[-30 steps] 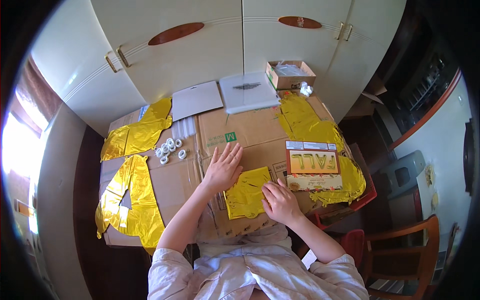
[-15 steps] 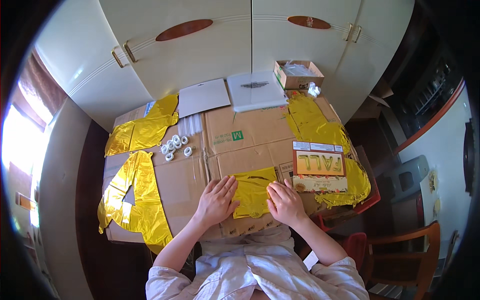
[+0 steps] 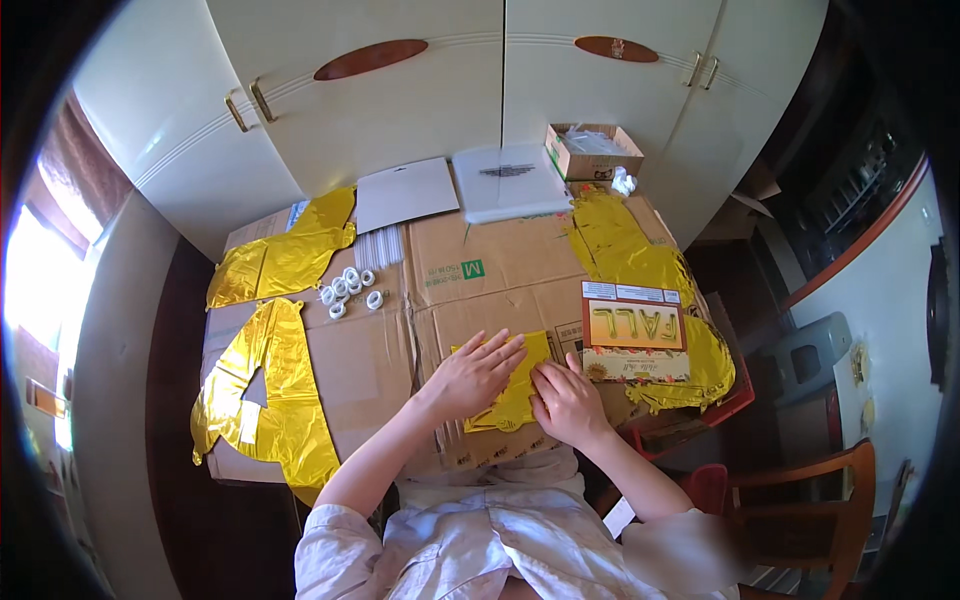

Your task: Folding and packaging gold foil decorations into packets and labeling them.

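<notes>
In front of me a folded gold foil balloon (image 3: pixel 516 405) lies flat on the cardboard sheet (image 3: pixel 470 310). My left hand (image 3: pixel 470 378) rests across its upper left part, palm down, with the fingers stretched out. At its right edge my right hand (image 3: pixel 570 405) has curled fingers gripping the foil. Just beyond the right hand is a printed card package (image 3: pixel 636 332) showing gold letter balloons. It sits on a pile of flat gold foil balloons (image 3: pixel 620 240). To the left lie a letter-A-shaped foil balloon (image 3: pixel 310 410) and another gold foil balloon (image 3: pixel 285 265).
Several small white ribbon rolls (image 3: pixel 350 285) sit beside clear straws (image 3: pixel 380 246). Behind them are a grey-white card (image 3: pixel 405 198), clear plastic bags (image 3: pixel 512 187), a small cardboard box (image 3: pixel 595 152) and crumpled white tissue (image 3: pixel 623 182). Cabinets (image 3: pixel 370 110) border the far side; a wooden chair (image 3: pixel 800 510) stands right.
My left hand has slid right and slightly away from me across the folded foil, covering more of it. My right hand has stayed at the right edge.
</notes>
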`<state>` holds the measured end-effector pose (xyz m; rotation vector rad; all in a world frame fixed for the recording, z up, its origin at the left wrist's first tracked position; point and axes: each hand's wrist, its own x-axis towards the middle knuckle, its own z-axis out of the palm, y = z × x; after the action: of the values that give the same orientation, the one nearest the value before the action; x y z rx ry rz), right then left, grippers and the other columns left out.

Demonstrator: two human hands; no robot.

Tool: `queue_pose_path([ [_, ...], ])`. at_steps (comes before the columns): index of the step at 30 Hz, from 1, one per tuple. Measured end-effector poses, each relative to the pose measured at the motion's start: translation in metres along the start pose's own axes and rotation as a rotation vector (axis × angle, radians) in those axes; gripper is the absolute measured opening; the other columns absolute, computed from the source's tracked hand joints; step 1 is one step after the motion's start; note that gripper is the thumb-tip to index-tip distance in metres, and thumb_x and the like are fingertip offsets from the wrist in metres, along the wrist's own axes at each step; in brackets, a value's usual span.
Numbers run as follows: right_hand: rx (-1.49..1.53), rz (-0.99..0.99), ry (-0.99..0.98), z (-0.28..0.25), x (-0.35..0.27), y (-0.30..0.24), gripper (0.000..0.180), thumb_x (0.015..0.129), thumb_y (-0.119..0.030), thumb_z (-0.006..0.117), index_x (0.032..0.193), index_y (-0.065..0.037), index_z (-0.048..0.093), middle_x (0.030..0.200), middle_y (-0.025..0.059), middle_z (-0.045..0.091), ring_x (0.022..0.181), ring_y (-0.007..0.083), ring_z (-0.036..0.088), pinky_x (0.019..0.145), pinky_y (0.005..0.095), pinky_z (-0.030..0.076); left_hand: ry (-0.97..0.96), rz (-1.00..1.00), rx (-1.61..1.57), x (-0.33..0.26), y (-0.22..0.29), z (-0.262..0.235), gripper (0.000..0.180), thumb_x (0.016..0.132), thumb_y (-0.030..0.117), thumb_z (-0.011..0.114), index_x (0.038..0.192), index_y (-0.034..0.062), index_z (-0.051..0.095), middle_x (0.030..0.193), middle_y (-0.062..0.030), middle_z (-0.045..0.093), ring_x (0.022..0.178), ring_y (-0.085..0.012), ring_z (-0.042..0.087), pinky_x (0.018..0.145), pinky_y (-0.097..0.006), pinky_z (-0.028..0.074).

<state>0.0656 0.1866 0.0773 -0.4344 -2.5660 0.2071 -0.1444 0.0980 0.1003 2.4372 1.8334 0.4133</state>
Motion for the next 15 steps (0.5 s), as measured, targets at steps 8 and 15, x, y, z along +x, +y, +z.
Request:
queue_pose_path([
  [8,-0.049,-0.038,0.038,-0.017,0.003,-0.011,0.032,0.079,-0.017,0.070,0.108,-0.004,0.065,0.112,0.0097,0.061,0.114,0.0266,0.057,0.107,0.0471,0.039,-0.079,0.079,-0.083,0.008,-0.017,0.015,0.048,0.099,0.027,0.045,0.142,0.0074,0.045,0.149,-0.0096,0.043,0.141,-0.0276,0.035,0.116,-0.047,0.025],
  [15,0.095,-0.147,-0.076,-0.022,-0.021,-0.029,0.036,0.080,-0.030,0.073,0.108,-0.009,0.065,0.104,0.0024,0.060,0.102,0.0198,0.056,0.088,0.0381,0.044,-0.168,0.038,-0.225,0.010,-0.020,0.011,0.053,0.100,0.027,0.043,0.149,0.0098,0.035,0.155,-0.0089,0.035,0.145,-0.0268,0.027,0.118,-0.046,0.017],
])
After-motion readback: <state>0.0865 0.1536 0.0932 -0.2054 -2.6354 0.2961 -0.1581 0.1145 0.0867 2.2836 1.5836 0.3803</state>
